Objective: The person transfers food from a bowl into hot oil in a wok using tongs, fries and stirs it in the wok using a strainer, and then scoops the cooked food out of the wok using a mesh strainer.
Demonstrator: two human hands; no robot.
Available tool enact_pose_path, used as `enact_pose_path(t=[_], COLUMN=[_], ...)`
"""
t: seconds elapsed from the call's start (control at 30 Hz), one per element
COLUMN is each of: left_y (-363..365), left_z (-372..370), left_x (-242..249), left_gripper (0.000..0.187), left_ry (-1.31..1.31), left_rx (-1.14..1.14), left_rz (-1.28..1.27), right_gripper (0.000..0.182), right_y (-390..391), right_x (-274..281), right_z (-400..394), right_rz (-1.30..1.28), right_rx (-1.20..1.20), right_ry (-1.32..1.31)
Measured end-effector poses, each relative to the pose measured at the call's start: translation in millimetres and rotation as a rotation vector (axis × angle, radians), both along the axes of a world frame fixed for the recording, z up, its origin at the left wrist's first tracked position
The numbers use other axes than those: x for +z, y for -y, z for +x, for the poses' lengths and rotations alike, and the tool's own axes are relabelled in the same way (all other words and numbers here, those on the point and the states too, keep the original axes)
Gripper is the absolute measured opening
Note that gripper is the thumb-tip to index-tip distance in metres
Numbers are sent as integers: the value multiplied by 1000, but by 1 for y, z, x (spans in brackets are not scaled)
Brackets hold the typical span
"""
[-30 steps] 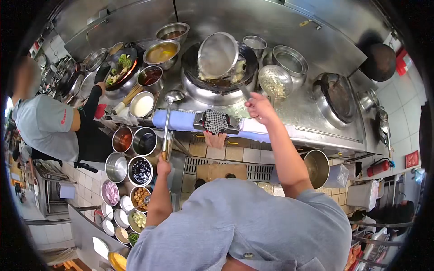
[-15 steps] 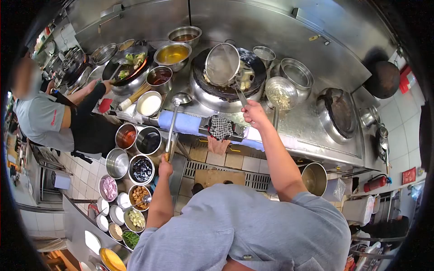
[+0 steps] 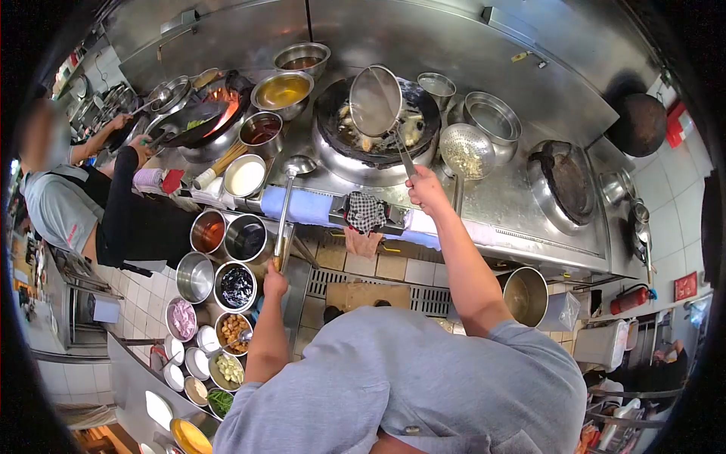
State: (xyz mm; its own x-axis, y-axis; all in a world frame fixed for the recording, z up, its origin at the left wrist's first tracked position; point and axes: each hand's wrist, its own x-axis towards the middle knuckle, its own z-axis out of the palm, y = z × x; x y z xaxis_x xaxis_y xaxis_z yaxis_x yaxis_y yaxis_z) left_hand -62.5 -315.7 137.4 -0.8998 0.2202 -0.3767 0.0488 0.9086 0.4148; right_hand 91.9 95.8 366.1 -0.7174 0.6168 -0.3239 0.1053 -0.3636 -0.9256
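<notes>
My right hand (image 3: 427,189) is closed round the handle of a fine-mesh skimmer (image 3: 376,102). The skimmer's round head is held over a dark wok (image 3: 329,113), where pale pieces lie in oil. My left hand (image 3: 275,281) grips the wooden end of a long-handled ladle (image 3: 300,165). The ladle's bowl rests over the counter's edge beside a pot of white liquid (image 3: 246,175). Just right of the wok, a perforated strainer (image 3: 466,151) holds small chopped bits. A checkered cloth (image 3: 367,212) lies at the counter's front, between my hands.
At the left, another person (image 3: 64,189) tosses a flaming wok (image 3: 193,125). Bowls of yellow oil (image 3: 282,91) and dark red sauce (image 3: 262,130) stand between the woks. Several ingredient pots, including dark sauce (image 3: 235,287), are at my left. A second wok (image 3: 561,185) sits on the right.
The skimmer has shifted slightly up and right over the wok, showing more oil and pieces. My ladle has barely moved. The other person has raised their wok, and flames now show behind it.
</notes>
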Motion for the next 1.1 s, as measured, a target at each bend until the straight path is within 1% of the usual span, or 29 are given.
enact_pose_path(t=[0.07, 0.17, 0.27, 0.3, 0.4, 0.47, 0.5, 0.57, 0.6, 0.63, 0.67, 0.73, 0.8, 0.87, 0.97, 1.07, 1.1], left_y=[0, -2, -1, -1, -1, 1, 0, -2, -2, 1, 2, 2, 3, 2, 4, -1, -2], left_z=[1, 2, 1, 1, 0, -2, -1, 5, 4, 1, -2, 0, 2, 0, -3, 3, 2], left_x=[4, 12, 6, 6, 4, -4, 2, 17, 13, 4, -5, -4, -1, 1, -2, 4, 4], left_gripper=[61, 62, 63, 63, 64, 64, 64, 64, 64, 64, 64, 64, 65, 65, 65, 64, 64], left_ry=[14, 27, 5, 5, -5, -25, -10, 25, 21, 17, 12, -30, -57, -33, -52, -55, -54], left_rx=[-3, 0, -4, -2, 0, 7, 4, -7, 3, 11, 14, -2, -36, -41, -47, -48, -46], left_rz=[-19, -9, -21, -15, -1, 4, 18, 45, 40, 34, 27, 4, 62, 26, 52, 41, 35], right_gripper=[27, 26, 25, 23, 19, 16, 15, 12, 11, 8, 8, 9, 13, 13, 12, 15, 14], right_y=[-4, -2, -14, -12, -3, -5, -9, -21, -28, -36, -43, -42, -50, -58, -83, -113, -114], right_x=[-2, -6, -21, -16, -5, -2, -1, -2, -3, -2, -2, 21, 33, 45, 38, -1, -9], right_z=[2, -5, -17, -19, -24, -18, -13, -2, 6, 17, 29, 63, 98, 135, 187, 205, 204], right_rz=[-10, -15, -107, -158, -353, -408, -435, -730, -877, -939, -833, -616, -364, -169, -502, -283, -64], right_rx=[70, 35, 101, 107, -15, 78, 125, 142, 146, 162, 135, 68, -18, -148, -152, -441, -438], right_ry=[3, 74, -9, -36, -76, -114, -130, -252, -315, -332, -377, -458, -378, -288, -533, -235, -185])
